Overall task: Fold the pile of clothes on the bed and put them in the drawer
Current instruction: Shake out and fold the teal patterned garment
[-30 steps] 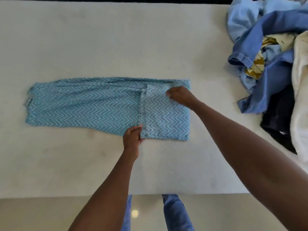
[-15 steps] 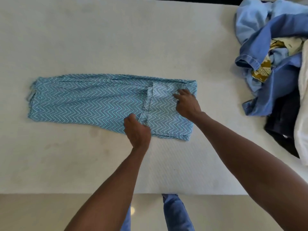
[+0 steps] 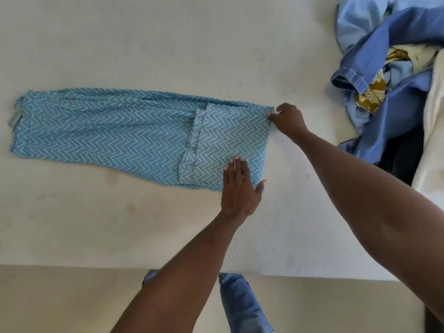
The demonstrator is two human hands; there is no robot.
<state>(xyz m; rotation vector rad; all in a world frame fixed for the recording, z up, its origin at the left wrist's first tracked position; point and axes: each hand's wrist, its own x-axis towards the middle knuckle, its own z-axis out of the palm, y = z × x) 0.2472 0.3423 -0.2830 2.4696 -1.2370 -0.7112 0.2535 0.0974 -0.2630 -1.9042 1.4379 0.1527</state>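
Looking down at the bed, I see a blue zigzag-patterned garment stretched flat across the middle left of the frame, its right end folded back over itself so that a doubled panel lies on top near the centre. My left hand rests flat on the lower right part of that folded panel, fingers straight and together, thumb spread out toward the right, palm pressing the cloth down. My right hand is at the garment's upper right corner, fingers curled and pinching the edge of the fabric there. Both forearms reach in from the bottom of the frame, the right one crossing the lower right. At the upper right of the frame sits the pile of clothes, well apart from the garment: crumpled light and darker blue pieces, a scrap of mustard-and-white print, something dark underneath, and a cream item at the far right edge. Below the bed's near edge I see a pale floor and blue trouser legs.
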